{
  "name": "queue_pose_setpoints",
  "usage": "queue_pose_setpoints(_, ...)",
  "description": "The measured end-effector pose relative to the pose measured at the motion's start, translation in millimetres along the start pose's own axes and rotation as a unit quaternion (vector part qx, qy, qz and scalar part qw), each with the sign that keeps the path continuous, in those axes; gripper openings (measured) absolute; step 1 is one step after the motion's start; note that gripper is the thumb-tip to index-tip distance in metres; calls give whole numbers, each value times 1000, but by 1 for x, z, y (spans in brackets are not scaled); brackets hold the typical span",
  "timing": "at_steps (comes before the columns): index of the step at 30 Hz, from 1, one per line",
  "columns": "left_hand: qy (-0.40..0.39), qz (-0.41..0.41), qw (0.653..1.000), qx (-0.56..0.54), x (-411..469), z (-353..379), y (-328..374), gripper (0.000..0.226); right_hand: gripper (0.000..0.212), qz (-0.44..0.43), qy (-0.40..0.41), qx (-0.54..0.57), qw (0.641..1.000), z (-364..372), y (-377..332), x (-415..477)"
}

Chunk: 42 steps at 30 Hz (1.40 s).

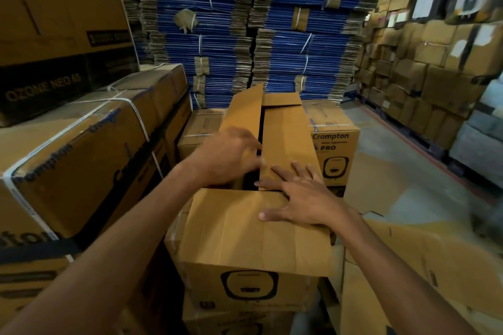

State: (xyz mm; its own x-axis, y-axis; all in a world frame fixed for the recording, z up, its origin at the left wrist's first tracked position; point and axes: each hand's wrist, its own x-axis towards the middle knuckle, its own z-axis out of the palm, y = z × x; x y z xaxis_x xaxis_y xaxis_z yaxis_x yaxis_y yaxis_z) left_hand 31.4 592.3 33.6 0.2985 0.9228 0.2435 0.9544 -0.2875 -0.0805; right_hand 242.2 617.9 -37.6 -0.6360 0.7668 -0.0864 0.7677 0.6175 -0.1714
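Atop stacked cartons sat the box (245,275), top half closed. Right hand (296,193) lay flat, fingers spread, pressing right flap (285,133) and near flap (231,226). Left hand (231,155), blurred, looked curled round raised left flap (242,111). Risk: easing pressure early could let flaps spring open, or the left flap could pinch fingers.

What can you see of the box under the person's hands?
The box is tan cardboard with a black appliance outline printed on its front. Its top is half closed: right flap lying low, left flap raised, a dark gap between. The right hand presses flat on it; the blurred left hand touches the left flap. It stands on a similar box.
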Motion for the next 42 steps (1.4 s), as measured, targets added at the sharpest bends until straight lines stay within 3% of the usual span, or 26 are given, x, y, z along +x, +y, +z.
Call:
queue_pose_setpoints(2, -90, 82, 988, 92, -3, 18, 11, 56, 84, -2, 3, 2, 1000, 0, 1, -1)
queue_pose_setpoints(4, -43, 75, 989, 119, -4, 25, 10, 49, 82, -2, 13, 5, 1000, 0, 5, -3)
queue_pose_setpoints(9, 205, -79, 975, 25, -2, -3, -23, 21, 75, -6, 19, 2, 1000, 0, 14, -5)
queue_pose_setpoints(13, 200, -228, 953, -15, -20, -26, -72, 15, 76, -12, 22, -10, 1000, 4, 14, -3)
queue_pose_setpoints(16, 153, -318, 933, -65, -35, -18, -104, 35, 77, -17, 25, 5, 1000, 7, 17, -2)
queue_pose_setpoints(19, 66, -402, 894, -186, -53, -1, -119, 49, 77, -29, 28, 12, 999, 4, 20, -3)
queue_pose_setpoints(23, 49, -441, 802, -400, -66, -1, -112, 48, 75, -44, -14, 22, 999, -11, 37, 1)
queue_pose_setpoints(28, 61, -408, 709, -572, -70, -12, -64, 42, 79, 18, -103, -7, 995, -62, 53, 12)
queue_pose_setpoints(30, 77, -377, 691, -612, -70, -16, -30, 36, 73, 30, -73, -31, 996, -79, 35, 18)
queue_pose_setpoints(32, 96, -328, 682, -646, -71, -15, 6, 33, 69, -14, -43, 2, 999, -87, 8, 19)
queue_pose_setpoints(33, 106, -298, 688, -653, -71, -13, 21, 32, 76, -44, -46, 34, 997, -87, -5, 16)
queue_pose_setpoints(35, 140, -255, 743, -602, -70, -7, 40, 31, 91, -85, -51, 89, 991, -83, -25, 8)
queue_pose_setpoints(37, 172, -227, 789, -543, -68, -4, 37, 36, 88, -83, -28, 89, 992, -76, -33, -1)
queue_pose_setpoints(39, 170, -194, 810, -527, -67, -6, 27, 40, 66, -77, -12, 51, 996, -66, -33, -9)
queue_pose_setpoints(42, 157, -128, 906, -371, -54, -3, 7, 36, 8, -69, 53, 27, 996, -55, -30, -11)
